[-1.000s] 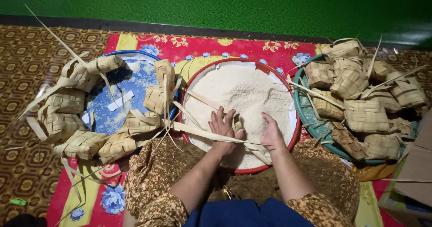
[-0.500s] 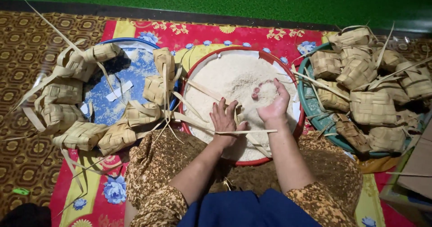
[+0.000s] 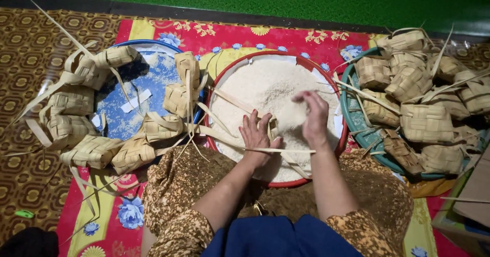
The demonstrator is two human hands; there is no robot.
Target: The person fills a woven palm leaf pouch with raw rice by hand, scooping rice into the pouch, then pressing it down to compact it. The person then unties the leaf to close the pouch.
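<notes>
A red-rimmed round basin (image 3: 338, 146) full of white rice (image 3: 265, 88) sits in front of me. My left hand (image 3: 255, 134) grips a woven palm-leaf pouch (image 3: 270, 126) at the basin's near side, with its long leaf strips trailing across the rice. My right hand (image 3: 312, 115) is cupped around a handful of rice (image 3: 292, 115) just beside the pouch's mouth, and grains spill from it.
A blue basin (image 3: 127, 91) at the left is ringed with woven leaf pouches (image 3: 92, 150). A green basin (image 3: 357, 127) at the right is heaped with more pouches (image 3: 426, 122). A red flowered mat lies underneath, and a cardboard box (image 3: 472, 196) stands at the far right.
My right hand rose from the near rim, scooped rice from the middle of the basin, and came back to the pouch held in my left hand.
</notes>
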